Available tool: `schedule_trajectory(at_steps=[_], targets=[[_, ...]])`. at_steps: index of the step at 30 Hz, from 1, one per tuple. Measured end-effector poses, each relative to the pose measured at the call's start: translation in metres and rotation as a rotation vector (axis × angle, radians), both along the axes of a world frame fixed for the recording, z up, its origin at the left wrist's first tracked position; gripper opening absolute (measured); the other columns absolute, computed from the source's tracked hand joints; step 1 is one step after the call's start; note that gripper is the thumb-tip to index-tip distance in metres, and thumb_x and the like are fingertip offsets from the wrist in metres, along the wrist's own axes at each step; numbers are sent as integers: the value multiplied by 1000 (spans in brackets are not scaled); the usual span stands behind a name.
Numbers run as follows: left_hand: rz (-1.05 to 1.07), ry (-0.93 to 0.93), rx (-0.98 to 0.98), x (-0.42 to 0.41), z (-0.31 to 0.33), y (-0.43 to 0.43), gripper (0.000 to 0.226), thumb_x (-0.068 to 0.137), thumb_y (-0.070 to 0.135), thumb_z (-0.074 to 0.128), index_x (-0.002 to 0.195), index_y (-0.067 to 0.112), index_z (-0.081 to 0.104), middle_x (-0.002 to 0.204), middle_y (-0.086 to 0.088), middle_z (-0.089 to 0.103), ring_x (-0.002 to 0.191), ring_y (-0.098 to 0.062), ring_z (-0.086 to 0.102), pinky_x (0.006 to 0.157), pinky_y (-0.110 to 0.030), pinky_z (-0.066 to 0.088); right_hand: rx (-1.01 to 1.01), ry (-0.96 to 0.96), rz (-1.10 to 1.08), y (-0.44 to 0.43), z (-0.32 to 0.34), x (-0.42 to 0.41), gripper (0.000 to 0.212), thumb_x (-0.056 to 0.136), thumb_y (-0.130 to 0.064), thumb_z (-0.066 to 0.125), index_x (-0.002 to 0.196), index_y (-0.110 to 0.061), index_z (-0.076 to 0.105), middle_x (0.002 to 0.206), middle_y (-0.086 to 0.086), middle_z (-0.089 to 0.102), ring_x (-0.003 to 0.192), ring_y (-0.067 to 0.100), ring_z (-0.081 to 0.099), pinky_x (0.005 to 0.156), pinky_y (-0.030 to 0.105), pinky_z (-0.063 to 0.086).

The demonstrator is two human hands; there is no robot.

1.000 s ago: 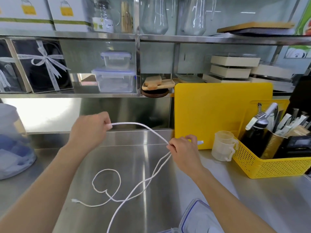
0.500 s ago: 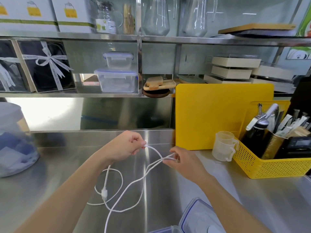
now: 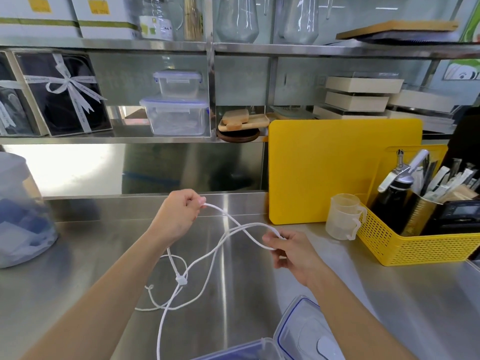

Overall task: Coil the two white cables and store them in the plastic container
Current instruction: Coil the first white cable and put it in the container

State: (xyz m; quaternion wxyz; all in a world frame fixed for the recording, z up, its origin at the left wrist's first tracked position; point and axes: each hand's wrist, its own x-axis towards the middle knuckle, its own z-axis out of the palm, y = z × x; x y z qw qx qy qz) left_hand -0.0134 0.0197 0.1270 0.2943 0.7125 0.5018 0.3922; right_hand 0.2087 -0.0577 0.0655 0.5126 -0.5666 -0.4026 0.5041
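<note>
A thin white cable runs between both hands above the steel counter. My left hand pinches one strand near the back of the counter. My right hand grips a bend where the cable doubles over into a loop. Loose strands hang down and trail across the counter toward me; a small white plug dangles below the left hand. The clear plastic container with its blue-rimmed lid lies at the bottom edge, partly cut off. I cannot tell whether one or two cables are in the tangle.
A yellow cutting board leans on the back wall. Beside it stand a clear measuring cup and a yellow basket of utensils. A large clear tub sits at the left. Shelves above carry boxes and containers.
My left hand swung in from the far left toward the right hand, then drew slightly apart and upward. A loop formed at my right hand, and the plug rose off the counter.
</note>
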Motion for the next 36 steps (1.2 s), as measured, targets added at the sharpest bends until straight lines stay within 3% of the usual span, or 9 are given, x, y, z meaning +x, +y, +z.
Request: schedule_trajectory(at_steps=[7,9,13,15,20,24,27,31,36], targets=[[-78,145,-198,-5,-24,-1,32,92,16,54,73,-10,63,52,0,53,53,-14,44,62,-28,37,187,207,192,-7,-7,19,27,77,17,56,72,-4,73,67,2,68,69,18,62,64,26,52],[-19,96,-222,-6,-27,4,34,91,15,56,66,-8,62,52,-2,51,54,-16,42,61,-28,36,214,-202,445,-12,3,18,16,75,14,62,78,2,73,73,0,67,70,12,60,67,21,52],[32,131,-169,9,-23,8,40,91,15,55,52,9,53,49,-2,49,50,-16,42,54,-27,34,268,-1540,737,-6,16,-2,18,85,-5,56,94,-9,71,97,4,64,89,15,53,83,32,38],[70,89,-118,16,-14,11,41,91,15,54,50,13,51,50,-2,49,52,-18,43,53,-27,33,316,-1741,669,-5,9,-4,21,85,-17,59,103,-13,67,115,2,58,109,19,47,91,35,27],[7,-25,-3,16,12,7,28,92,15,52,67,7,61,54,-2,53,52,-13,44,56,-26,36,243,-1164,450,-13,-5,11,55,72,-63,60,109,-23,67,152,-19,2,139,3,-11,111,38,-4],[-43,-103,64,23,25,-4,25,93,16,51,72,7,62,54,1,54,44,-4,40,55,-23,34,176,-568,-202,-7,2,0,22,81,-33,67,96,-17,62,137,-7,40,127,14,35,105,36,27],[-110,-177,58,31,35,-14,27,94,15,48,70,17,59,54,2,51,41,-3,39,52,-21,32,-27,-228,-104,0,4,0,58,81,-22,69,128,-19,37,122,1,49,109,18,49,94,36,40],[-81,-295,47,38,45,-24,26,97,16,42,75,15,56,55,4,46,43,-4,36,47,-19,31,-73,-213,30,-1,-4,-2,15,92,-13,51,97,-3,61,79,10,68,66,17,63,64,27,51],[6,-282,-87,33,38,-28,28,96,25,44,75,14,57,55,3,43,45,-9,33,44,-21,29,101,-366,-232,13,-3,7,22,93,-14,50,73,-13,61,64,7,62,58,19,57,55,25,45]])
